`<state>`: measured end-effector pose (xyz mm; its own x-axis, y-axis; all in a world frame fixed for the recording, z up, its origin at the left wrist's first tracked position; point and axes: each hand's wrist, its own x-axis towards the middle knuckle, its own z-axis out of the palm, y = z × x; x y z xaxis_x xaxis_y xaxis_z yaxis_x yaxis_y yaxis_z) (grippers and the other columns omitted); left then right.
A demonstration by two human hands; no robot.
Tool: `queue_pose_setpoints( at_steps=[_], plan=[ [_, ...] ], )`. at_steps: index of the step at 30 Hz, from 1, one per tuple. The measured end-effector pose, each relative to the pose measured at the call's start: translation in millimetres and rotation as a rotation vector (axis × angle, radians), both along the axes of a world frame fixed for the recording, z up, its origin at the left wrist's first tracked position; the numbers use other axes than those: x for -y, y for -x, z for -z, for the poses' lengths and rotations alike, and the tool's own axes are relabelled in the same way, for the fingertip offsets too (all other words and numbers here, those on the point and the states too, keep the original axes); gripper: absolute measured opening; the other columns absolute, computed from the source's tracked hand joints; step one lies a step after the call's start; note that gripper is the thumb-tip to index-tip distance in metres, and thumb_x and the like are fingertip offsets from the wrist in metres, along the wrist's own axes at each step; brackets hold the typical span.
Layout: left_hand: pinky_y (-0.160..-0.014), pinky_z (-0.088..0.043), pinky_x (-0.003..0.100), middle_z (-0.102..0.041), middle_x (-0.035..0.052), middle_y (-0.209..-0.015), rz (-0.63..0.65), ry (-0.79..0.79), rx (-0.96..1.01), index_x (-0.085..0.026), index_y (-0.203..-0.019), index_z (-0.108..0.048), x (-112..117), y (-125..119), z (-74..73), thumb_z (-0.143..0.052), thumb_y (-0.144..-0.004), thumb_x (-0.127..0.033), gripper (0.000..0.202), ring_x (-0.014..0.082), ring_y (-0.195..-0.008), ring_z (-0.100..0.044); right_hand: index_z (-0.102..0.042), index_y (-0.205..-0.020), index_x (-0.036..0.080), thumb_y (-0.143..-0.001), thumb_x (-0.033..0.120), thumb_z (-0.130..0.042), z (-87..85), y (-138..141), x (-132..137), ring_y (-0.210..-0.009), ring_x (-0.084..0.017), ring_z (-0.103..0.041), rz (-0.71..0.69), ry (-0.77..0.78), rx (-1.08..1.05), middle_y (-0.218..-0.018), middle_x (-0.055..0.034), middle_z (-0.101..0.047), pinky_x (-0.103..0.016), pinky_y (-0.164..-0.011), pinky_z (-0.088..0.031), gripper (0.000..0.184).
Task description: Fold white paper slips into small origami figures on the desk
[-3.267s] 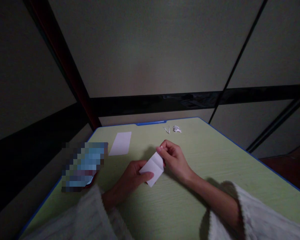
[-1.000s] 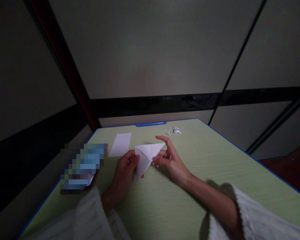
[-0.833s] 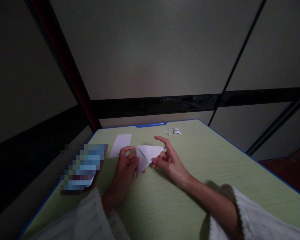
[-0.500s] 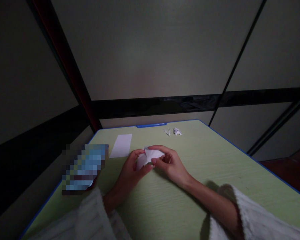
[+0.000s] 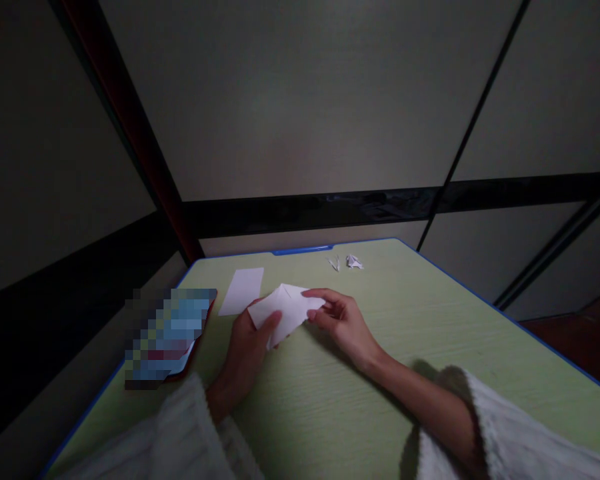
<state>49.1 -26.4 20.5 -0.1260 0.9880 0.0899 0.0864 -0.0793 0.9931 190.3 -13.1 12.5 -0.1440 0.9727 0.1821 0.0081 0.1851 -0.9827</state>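
A folded piece of white paper (image 5: 291, 308) is held up between both hands over the table. Its left part is gripped by my left hand (image 5: 250, 343), thumb pressed on the near face and fingers mostly hidden behind. My right hand (image 5: 343, 327) pinches the pointed right corner between thumb and fingers. Creases meet near the paper's top point. Behind the left hand, a flat white sheet (image 5: 243, 290) lies on the table.
On the pale green table (image 5: 380, 400) with a blue edge, thin white paper strips (image 5: 335, 263) and a small folded paper figure (image 5: 354, 261) lie at the back. A red-edged, blurred-out flat object (image 5: 180, 340) is at the left. Panelled doors (image 5: 300, 113) stand behind.
The folded paper has turned and opened out, showing a wider face. My left hand has shifted left and down, its thumb now on the face. My right hand stays nearly in place.
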Motion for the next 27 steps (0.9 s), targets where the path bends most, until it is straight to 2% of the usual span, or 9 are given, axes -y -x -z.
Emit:
queue_pose_setpoints(
  at_steps=[2, 5, 9, 13, 15, 17, 20, 23, 27],
  plan=[
    [-0.055, -0.043, 0.023, -0.061, -0.0006, -0.065, 0.027, 0.001, -0.003, -0.013, -0.08, -0.056, -0.7, 0.0, 1.2, -0.055, -0.063, -0.023, 0.02, 0.0142, -0.061, -0.055, -0.053, -0.09, 0.016, -0.061, 0.023, -0.057, 2.7, -0.1, -0.7, -0.066, -0.012, -0.05, 0.06, -0.057, 0.079, -0.079, -0.0031, -0.054, -0.023, -0.056, -0.04, 0.03],
    [-0.057, -0.043, 0.025, -0.064, 0.0011, -0.066, 0.058, 0.031, -0.043, -0.012, -0.075, -0.06, -0.6, -0.6, 2.3, -0.058, -0.061, -0.025, 0.019, 0.0162, -0.063, -0.056, -0.052, -0.091, 0.018, -0.053, 0.024, -0.063, 4.9, -0.3, -0.2, -0.095, -0.019, -0.045, 0.144, -0.179, 0.22, -0.111, -0.0083, -0.041, -0.028, -0.071, -0.041, 0.04],
    [-0.058, -0.044, 0.026, -0.066, 0.0038, -0.069, 0.025, 0.062, -0.055, -0.011, -0.071, -0.061, 0.7, -0.5, 0.8, -0.059, -0.059, -0.026, 0.019, 0.0182, -0.064, -0.057, -0.054, -0.09, 0.018, -0.053, 0.024, -0.063, 2.9, -2.7, 1.8, -0.109, -0.022, -0.033, 0.222, -0.292, 0.368, -0.12, -0.0089, -0.03, -0.033, -0.084, -0.034, 0.038],
    [-0.056, -0.043, 0.027, -0.066, 0.0033, -0.065, 0.009, 0.054, -0.076, -0.013, -0.066, -0.061, 1.6, 0.5, -0.3, -0.06, -0.058, -0.027, 0.017, 0.0189, -0.062, -0.056, -0.057, -0.087, 0.018, -0.055, 0.025, -0.061, -1.3, -4.9, 4.2, -0.114, -0.024, -0.026, 0.234, -0.314, 0.47, -0.126, -0.0084, -0.025, -0.037, -0.091, -0.026, 0.033],
    [-0.054, -0.042, 0.026, -0.065, 0.0023, -0.062, 0.005, 0.047, -0.086, -0.013, -0.064, -0.061, 1.8, 0.7, -0.2, -0.06, -0.058, -0.028, 0.016, 0.0184, -0.059, -0.056, -0.058, -0.084, 0.017, -0.056, 0.025, -0.06, -3.2, -4.7, 5.2, -0.113, -0.024, -0.028, 0.2, -0.312, 0.508, -0.125, -0.009, -0.027, -0.037, -0.091, -0.026, 0.03],
    [-0.049, -0.04, 0.025, -0.063, 0.0011, -0.056, 0.006, 0.05, -0.095, -0.013, -0.06, -0.061, 1.9, 0.7, 0.3, -0.059, -0.058, -0.028, 0.015, 0.017, -0.053, -0.053, -0.059, -0.08, 0.015, -0.057, 0.024, -0.058, -4.8, -3.6, 6.2, -0.108, -0.023, -0.036, 0.132, -0.313, 0.524, -0.119, -0.0106, -0.037, -0.034, -0.088, -0.03, 0.025],
    [-0.043, -0.036, 0.023, -0.056, -0.0012, -0.046, 0.009, 0.053, -0.116, -0.013, -0.053, -0.058, 2.0, 1.0, 1.4, -0.058, -0.058, -0.03, 0.017, 0.0137, -0.045, -0.048, -0.057, -0.082, 0.014, -0.061, 0.019, -0.052, -6.2, -2.0, 7.6, -0.078, -0.017, -0.053, 0.013, -0.277, 0.54, -0.092, -0.0084, -0.057, -0.027, -0.069, -0.04, 0.022],
    [-0.04, -0.033, 0.022, -0.051, -0.0024, -0.041, 0.016, 0.05, -0.14, -0.014, -0.048, -0.055, 1.4, 2.0, 3.0, -0.058, -0.059, -0.031, 0.02, 0.0122, -0.042, -0.044, -0.056, -0.085, 0.015, -0.064, 0.016, -0.046, -6.2, -2.4, 8.5, -0.052, -0.011, -0.049, -0.038, -0.241, 0.585, -0.069, -0.0022, -0.06, -0.022, -0.051, -0.037, 0.023],
    [-0.04, -0.033, 0.021, -0.048, -0.0028, -0.04, -0.032, 0.045, -0.173, -0.016, -0.046, -0.052, -0.2, 2.7, 3.1, -0.058, -0.059, -0.031, 0.021, 0.0119, -0.042, -0.043, -0.056, -0.084, 0.016, -0.062, 0.01, -0.042, -5.7, -6.6, 7.2, -0.055, -0.012, -0.05, 0.005, -0.27, 0.622, -0.069, -0.0019, -0.06, -0.022, -0.053, -0.036, 0.027]
  ],
)
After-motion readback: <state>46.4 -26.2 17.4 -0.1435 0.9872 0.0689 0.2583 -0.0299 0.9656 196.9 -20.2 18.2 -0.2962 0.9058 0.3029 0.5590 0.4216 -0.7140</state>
